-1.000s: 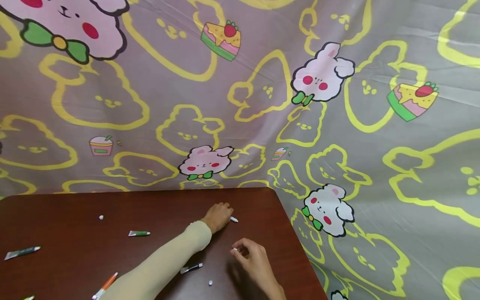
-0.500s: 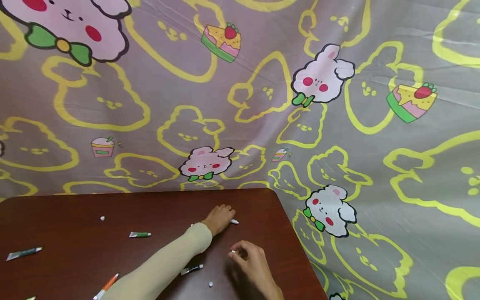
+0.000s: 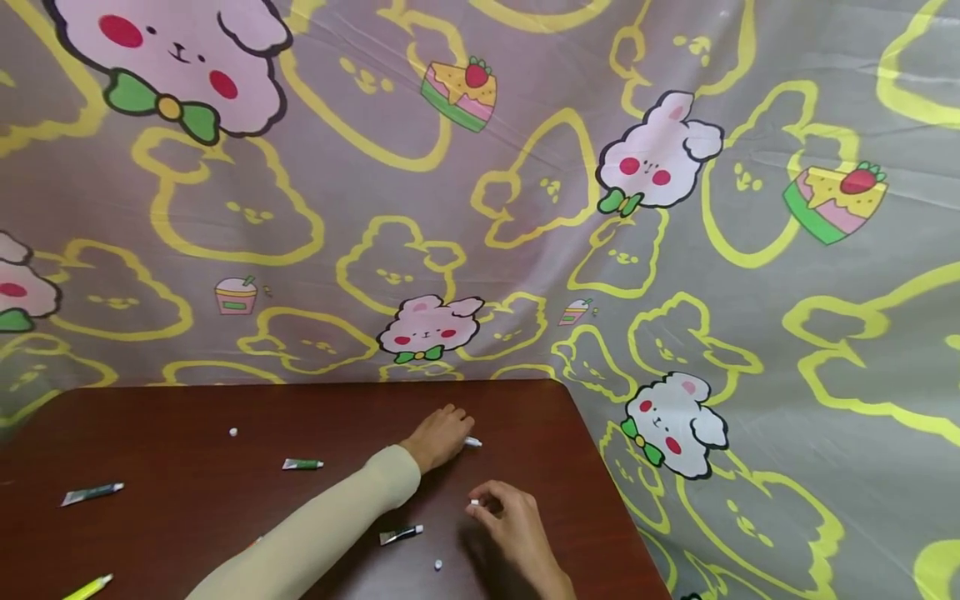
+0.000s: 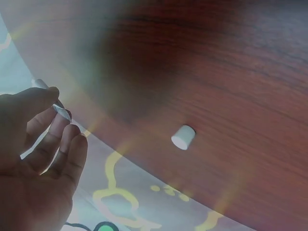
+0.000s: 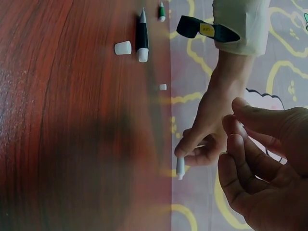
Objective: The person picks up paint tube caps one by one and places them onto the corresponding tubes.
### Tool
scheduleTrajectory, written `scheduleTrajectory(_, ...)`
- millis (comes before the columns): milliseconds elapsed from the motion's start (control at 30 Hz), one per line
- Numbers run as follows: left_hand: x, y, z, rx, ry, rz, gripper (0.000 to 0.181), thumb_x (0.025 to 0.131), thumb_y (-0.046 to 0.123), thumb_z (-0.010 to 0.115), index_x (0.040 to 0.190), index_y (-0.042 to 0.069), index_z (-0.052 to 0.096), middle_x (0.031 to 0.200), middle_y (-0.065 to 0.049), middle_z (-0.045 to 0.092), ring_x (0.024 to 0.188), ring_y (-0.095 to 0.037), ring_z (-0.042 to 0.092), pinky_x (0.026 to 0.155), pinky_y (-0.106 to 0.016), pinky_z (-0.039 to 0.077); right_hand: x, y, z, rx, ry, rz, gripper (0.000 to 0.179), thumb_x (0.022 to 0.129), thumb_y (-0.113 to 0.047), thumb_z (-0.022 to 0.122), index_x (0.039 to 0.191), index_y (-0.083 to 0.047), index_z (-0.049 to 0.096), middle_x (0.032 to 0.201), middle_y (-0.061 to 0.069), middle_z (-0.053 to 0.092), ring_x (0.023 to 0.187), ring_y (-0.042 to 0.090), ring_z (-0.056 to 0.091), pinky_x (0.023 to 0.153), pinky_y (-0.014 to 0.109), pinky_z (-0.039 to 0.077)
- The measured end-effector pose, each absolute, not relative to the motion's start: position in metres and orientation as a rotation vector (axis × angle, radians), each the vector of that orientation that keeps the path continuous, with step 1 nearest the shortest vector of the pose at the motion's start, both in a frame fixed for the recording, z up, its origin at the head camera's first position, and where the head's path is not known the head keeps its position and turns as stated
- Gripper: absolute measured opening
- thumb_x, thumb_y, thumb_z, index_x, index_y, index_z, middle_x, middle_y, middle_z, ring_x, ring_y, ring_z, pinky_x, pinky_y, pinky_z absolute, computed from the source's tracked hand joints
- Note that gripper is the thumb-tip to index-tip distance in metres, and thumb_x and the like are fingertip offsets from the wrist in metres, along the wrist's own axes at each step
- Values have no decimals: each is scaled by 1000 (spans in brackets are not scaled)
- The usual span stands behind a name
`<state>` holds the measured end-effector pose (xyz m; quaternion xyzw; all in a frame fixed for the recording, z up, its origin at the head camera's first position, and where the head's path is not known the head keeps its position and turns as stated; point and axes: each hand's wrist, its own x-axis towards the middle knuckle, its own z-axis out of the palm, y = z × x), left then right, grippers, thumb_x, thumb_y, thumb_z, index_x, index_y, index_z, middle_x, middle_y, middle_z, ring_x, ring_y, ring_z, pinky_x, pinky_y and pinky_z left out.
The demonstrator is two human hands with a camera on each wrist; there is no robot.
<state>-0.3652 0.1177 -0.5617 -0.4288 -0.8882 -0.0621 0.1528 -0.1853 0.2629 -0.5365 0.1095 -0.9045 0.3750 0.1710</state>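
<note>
Near the far right of the table, my left hand (image 3: 438,437) pinches a small paint tube (image 3: 472,442) with a white end. In the left wrist view its thumb and fingertips (image 4: 53,94) close on the tube's flat silvery end (image 4: 61,111). Closer to me, my right hand (image 3: 513,521) holds a small white cap (image 3: 474,502) between thumb and fingertips, just above the table. The right wrist view shows the left hand (image 5: 207,120) gripping the tube (image 5: 180,168) beyond my right hand (image 5: 260,154); the cap is hidden there by the fingers.
A black paint tube (image 3: 401,534) and a loose white cap (image 3: 438,565) lie near the right hand. Green (image 3: 303,464), dark blue-green (image 3: 92,494) and yellow (image 3: 88,588) tubes lie leftward, with another cap (image 3: 233,432). An orange tube (image 3: 255,542) is mostly behind the left sleeve. A patterned curtain (image 3: 517,275) borders the table.
The head view has turned slightly left, bringing more of the yellow tube in and putting the orange one behind the sleeve. Both hands keep nearly the same place and hold.
</note>
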Motion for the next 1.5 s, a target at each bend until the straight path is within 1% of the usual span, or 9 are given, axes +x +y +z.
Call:
scheduleTrajectory(233,-353,103,-553,-1257,-2519,-243,8,99,14,77,97,11,69,97,-6,72,90,-25,66,81,-37,60,-184,263,-540,347,-2552,1034,14,86,-5,89,97,-10,81,86,-5,78,79,-3,66,68,20,57)
scheduleTrajectory(467,-344,89,-552,-1257,-2527,-265,6,100,14,76,99,11,71,97,-6,73,90,-25,66,81,-36,60,-184,260,-541,371,-2532,1014,14,86,-5,89,97,-12,81,86,-5,79,78,-4,65,66,19,56)
scheduleTrajectory(800,-329,62,-553,-1256,-2441,-284,13,91,11,82,90,11,68,87,-4,70,80,-24,65,74,-34,58,-185,256,-544,308,-2576,1081,13,87,-7,89,96,-13,81,84,-7,80,75,-5,66,66,20,56)
scheduleTrajectory(1000,-322,49,-547,-1235,-2474,-304,14,92,11,82,92,12,68,90,-4,70,83,-23,64,74,-34,58,-186,252,-546,303,-2579,1087,14,87,-7,89,96,-12,81,81,-7,79,73,-5,65,64,20,54)
scheduleTrajectory(1300,-309,26,-542,-1229,-2456,-375,16,89,9,83,91,13,68,87,-1,68,82,-21,63,71,-34,57,-188,249,-545,324,-2593,1110,10,89,-8,87,94,-12,79,81,-5,79,73,-6,65,63,19,53)
scheduleTrajectory(1500,-298,13,-539,-1222,-2473,-341,18,89,12,85,91,15,68,86,1,67,81,-19,63,70,-31,56,-190,245,-548,389,-2550,1052,14,87,-8,89,91,-14,78,79,-7,77,71,-6,64,62,18,53)
